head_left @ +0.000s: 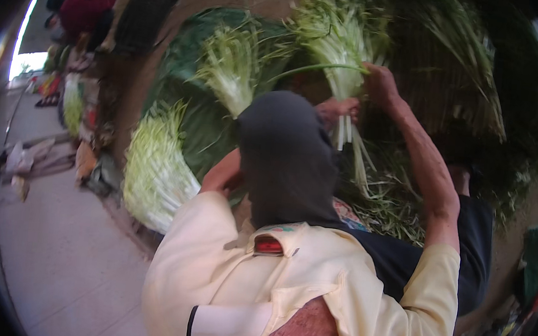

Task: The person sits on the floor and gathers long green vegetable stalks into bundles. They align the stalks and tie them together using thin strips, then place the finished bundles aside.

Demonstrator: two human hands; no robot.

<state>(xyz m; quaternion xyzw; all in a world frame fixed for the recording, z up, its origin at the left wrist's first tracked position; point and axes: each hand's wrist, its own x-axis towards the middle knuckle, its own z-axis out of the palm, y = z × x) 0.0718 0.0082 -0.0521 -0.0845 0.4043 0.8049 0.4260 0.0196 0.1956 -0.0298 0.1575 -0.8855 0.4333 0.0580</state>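
Observation:
My left hand (339,111) is closed round the lower white stalks of a bundle of leafy greens (340,44), beyond my raised knee in dark trousers. A long green strand (314,67) lies across the bundle above that hand. At the strand's right end, against the bundle's side, is my right hand (378,85), its fingers closed on the strand. Some loose pale stalks (359,164) hang below the bundle. My knee hides part of the left forearm. To the left, a smaller bunch of pale greens (230,66) lies on a dark green sheet (174,71).
A large pile of pale greens (156,172) lies beside my left arm. Long green stalks (467,41) and dark greenery surround the right side. Cut leaves (390,207) litter the ground near my legs. A black crate (145,13) stands at upper left, near a person in maroon (85,8).

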